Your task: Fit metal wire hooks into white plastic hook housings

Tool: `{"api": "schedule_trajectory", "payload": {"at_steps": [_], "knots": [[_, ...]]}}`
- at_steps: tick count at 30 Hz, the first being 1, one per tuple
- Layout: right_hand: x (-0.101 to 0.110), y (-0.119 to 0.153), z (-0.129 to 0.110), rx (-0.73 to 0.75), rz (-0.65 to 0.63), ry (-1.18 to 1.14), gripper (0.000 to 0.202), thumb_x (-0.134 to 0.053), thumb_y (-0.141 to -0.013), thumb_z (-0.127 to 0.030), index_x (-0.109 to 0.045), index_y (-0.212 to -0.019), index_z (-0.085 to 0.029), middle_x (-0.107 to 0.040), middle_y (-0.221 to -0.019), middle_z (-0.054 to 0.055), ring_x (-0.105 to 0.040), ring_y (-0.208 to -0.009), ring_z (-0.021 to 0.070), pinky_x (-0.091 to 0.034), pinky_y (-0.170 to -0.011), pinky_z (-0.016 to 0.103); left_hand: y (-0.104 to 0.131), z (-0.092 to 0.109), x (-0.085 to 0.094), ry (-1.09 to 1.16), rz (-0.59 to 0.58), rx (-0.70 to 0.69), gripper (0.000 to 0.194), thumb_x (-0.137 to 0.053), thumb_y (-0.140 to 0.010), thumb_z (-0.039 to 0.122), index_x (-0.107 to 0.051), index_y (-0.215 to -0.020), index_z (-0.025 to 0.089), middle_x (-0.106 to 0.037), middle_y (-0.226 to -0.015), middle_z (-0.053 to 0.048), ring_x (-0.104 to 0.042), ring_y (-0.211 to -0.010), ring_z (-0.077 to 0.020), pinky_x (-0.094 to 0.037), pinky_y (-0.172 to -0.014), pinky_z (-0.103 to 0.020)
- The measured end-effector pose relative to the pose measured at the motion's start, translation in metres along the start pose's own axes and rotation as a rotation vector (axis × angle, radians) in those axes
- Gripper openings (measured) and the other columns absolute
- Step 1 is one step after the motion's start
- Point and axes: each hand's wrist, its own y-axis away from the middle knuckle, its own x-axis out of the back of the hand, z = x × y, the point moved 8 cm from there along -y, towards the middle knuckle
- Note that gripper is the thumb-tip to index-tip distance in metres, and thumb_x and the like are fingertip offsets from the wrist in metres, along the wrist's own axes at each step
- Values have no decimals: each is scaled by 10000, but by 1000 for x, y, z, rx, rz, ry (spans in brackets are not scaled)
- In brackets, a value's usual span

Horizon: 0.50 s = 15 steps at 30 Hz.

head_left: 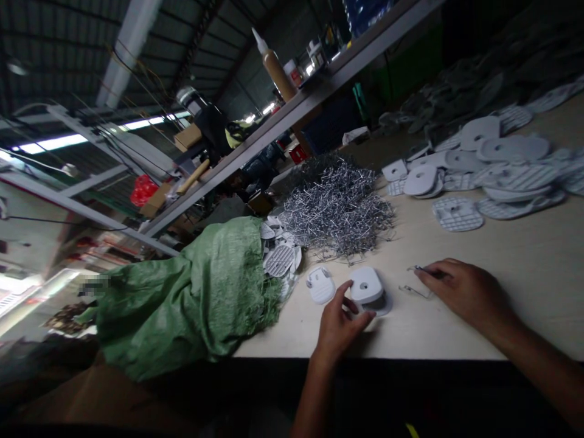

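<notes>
My left hand (340, 319) has its thumb and fingers around the near left side of a white plastic part (366, 285), which has a hole in its top and stands on the table. Just left of it lies a flat white piece (320, 285) with small raised tabs. My right hand (449, 283), to the right, pinches a small metal wire piece (417, 269) between thumb and fingers. Below that wire, another bent wire (415, 292) rests on the tabletop.
A heap of metal wires (337, 204) lies behind my hands. The green sack (196, 298) at left spills white pieces (279, 260). Grey-white plastic pieces (515, 173) are piled at the back right. A shelf rail (274, 128) carrying bottles (277, 73) crosses above the table (515, 261).
</notes>
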Motion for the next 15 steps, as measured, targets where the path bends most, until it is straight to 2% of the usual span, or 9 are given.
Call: {"api": "schedule_trajectory", "payload": {"at_steps": [5,11,15], "knots": [[7,0,-1,-45,27,-76,482,-596,-867,-715,-752,-786,-265,-751,-842,72,-683,-683,270,-490,-628,393,-15,12,-8,-14,1,-54,744,-834,-790,480,-598,-1471,293,-687,-949,-23,-553,-684,-149,-450,-651,-279],[26,1,3,-243,141,-153,560,-674,-735,-783,-777,-796,-235,-758,-832,101,-693,-734,338,-521,-693,450,-30,29,-21,-36,-35,-121,767,-831,-793,492,-575,-1488,289,-688,-1016,-30,-578,-742,-145,-457,-666,-256],[37,5,3,-409,137,-253,553,-756,-648,-735,-784,-825,-211,-716,-753,97,-656,-695,330,-498,-639,427,-20,20,-14,79,-11,-52,826,-843,-791,492,-513,-1522,295,-673,-1005,-5,-531,-648,-95,-433,-609,-232]]}}
